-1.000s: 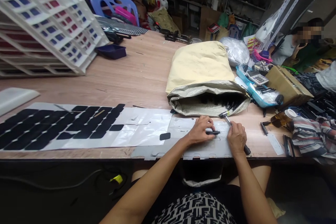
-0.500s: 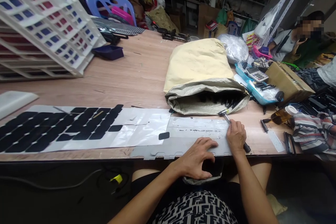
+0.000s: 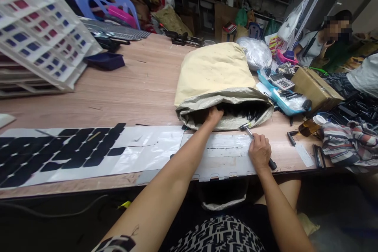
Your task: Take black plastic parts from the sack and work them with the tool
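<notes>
My left hand reaches into the mouth of a pale yellow sack lying on the table. Its fingers are partly lost in the dark opening beside several slim black pieces, so their grip cannot be made out. On the right, my right hand is closed around a small hammer with a metal head, a shiny shaft and a black handle end. The hammer's head rests near the sack's lip, above a grey sheet at the table edge. An open bag lies at my lap.
A white strip with black rounded pads runs along the front left. White plastic crates and a dark blue tray stand at left. To the right are a blue basket, a cardboard box, a brown bottle and a seated person.
My left hand has moved from above the lap bag, forward into the sack's opening. My right hand still grips the hammer in about the same place. The view has shifted slightly right.
</notes>
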The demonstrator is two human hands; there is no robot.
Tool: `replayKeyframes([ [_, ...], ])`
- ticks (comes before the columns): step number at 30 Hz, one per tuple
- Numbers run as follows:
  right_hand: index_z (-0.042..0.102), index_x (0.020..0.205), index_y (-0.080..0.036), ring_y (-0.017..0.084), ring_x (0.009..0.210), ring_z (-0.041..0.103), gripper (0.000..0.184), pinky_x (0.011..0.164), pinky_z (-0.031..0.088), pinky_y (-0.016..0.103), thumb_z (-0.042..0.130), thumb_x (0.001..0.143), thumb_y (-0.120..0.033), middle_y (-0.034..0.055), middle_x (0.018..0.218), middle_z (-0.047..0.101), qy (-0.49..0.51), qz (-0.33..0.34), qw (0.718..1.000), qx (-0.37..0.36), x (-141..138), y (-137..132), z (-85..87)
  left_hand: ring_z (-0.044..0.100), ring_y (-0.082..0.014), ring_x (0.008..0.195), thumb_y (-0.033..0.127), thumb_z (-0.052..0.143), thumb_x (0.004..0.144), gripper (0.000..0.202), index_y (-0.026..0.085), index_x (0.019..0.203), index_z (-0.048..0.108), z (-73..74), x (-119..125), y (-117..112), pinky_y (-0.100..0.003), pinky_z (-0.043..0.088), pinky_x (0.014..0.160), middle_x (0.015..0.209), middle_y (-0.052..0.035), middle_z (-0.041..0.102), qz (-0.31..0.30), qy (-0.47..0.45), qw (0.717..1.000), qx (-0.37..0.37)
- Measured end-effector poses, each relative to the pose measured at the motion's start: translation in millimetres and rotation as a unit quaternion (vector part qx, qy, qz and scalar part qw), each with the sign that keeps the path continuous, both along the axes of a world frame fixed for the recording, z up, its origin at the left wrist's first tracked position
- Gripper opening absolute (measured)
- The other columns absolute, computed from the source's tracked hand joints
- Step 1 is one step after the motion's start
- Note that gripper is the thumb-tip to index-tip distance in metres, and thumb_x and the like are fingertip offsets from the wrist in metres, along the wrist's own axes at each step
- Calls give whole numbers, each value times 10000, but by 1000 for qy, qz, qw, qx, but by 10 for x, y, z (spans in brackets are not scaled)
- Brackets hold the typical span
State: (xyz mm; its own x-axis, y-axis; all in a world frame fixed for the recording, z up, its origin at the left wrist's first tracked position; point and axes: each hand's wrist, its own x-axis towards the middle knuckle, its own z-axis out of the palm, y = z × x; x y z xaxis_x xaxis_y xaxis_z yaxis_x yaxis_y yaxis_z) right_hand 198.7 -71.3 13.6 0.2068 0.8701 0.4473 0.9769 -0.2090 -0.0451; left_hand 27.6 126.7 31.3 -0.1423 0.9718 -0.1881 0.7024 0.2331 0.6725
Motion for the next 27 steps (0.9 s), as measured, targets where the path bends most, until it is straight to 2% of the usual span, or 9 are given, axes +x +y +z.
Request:
replayKeyframes([
  [5, 627, 1132, -217, 207, 882, 472, 237, 719, 316, 311, 491, 942, -177, 51, 936, 589, 8, 3, 1000, -4, -12, -4, 26, 629, -396, 1166, 340, 671, 798, 460, 121, 1202, 662, -31, -59, -45, -435, 502, 923, 1251, -223, 671, -5, 11, 1000, -28],
  [7, 626, 1132, -217, 208, 882, 471, 239, 717, 316, 312, 490, 940, -174, 50, 937, 590, 10, 1, 1000, -7, -16, -4, 29, 650, -382, 1112, 357, 669, 789, 418, 163, 1159, 686, 2, -167, -177, -430, 505, 886, 1188, -182, 705, -7, 22, 1000, -15],
  [9, 627, 1133, -217, 210, 884, 472, 240, 714, 316, 312, 493, 938, -175, 51, 936, 591, 9, -2, 1000, -9, -18, -3, 27, 667, -336, 1041, 365, 657, 793, 333, 209, 1082, 713, 18, -287, -377, -397, 500, 852, 1090, -120, 737, -26, 30, 998, 40],
  [11, 629, 1130, -216, 213, 887, 474, 238, 715, 317, 314, 496, 936, -179, 53, 937, 592, 7, -3, 1000, -11, -18, -1, 19, 662, -274, 963, 359, 665, 791, 263, 225, 1008, 727, -9, -384, -620, -350, 488, 823, 996, -69, 745, -87, 14, 989, 119],
  [13, 630, 1126, -214, 214, 886, 475, 235, 718, 319, 315, 494, 937, -183, 55, 941, 594, 5, -3, 1000, -11, -17, -1, 6, 635, -228, 904, 351, 679, 793, 229, 218, 972, 728, -85, -435, -858, -317, 476, 798, 948, -41, 738, -183, -35, 966, 178],
  [15, 628, 1135, -216, 215, 885, 476, 243, 720, 321, 315, 483, 942, -184, 57, 948, 595, 4, -4, 1000, -9, -14, -2, -8, 606, -211, 887, 321, 681, 798, 194, 209, 950, 725, -189, -437, -1045, -312, 465, 796, 927, -29, 726, -264, -81, 939, 203],
  [17, 629, 1146, -219, 216, 889, 481, 256, 725, 327, 315, 477, 944, -181, 58, 954, 599, 4, -4, 1000, -5, -9, 1, -16, 582, -212, 895, 280, 682, 793, 158, 202, 926, 721, -287, -405, -1153, -327, 453, 819, 908, -26, 708, -302, -95, 924, 216],
  [22, 658, 1147, -210, 216, 891, 517, 275, 745, 369, 314, 497, 928, -171, 69, 966, 631, 30, 4, 1000, -6, 19, 23, 16, 553, -219, 883, 242, 692, 779, 147, 199, 917, 717, -381, -339, -1166, -357, 441, 836, 877, -28, 669, -312, -79, 917, 234],
  [27, 678, 1170, -218, 219, 946, 590, 312, 807, 450, 324, 489, 923, -192, 73, 1028, 685, 170, 34, 985, 13, 69, -70, 98, 555, -220, 892, 257, 686, 802, 149, 215, 939, 729, -372, -346, -1133, -360, 441, 842, 876, -27, 663, -313, -85, 918, 226],
])
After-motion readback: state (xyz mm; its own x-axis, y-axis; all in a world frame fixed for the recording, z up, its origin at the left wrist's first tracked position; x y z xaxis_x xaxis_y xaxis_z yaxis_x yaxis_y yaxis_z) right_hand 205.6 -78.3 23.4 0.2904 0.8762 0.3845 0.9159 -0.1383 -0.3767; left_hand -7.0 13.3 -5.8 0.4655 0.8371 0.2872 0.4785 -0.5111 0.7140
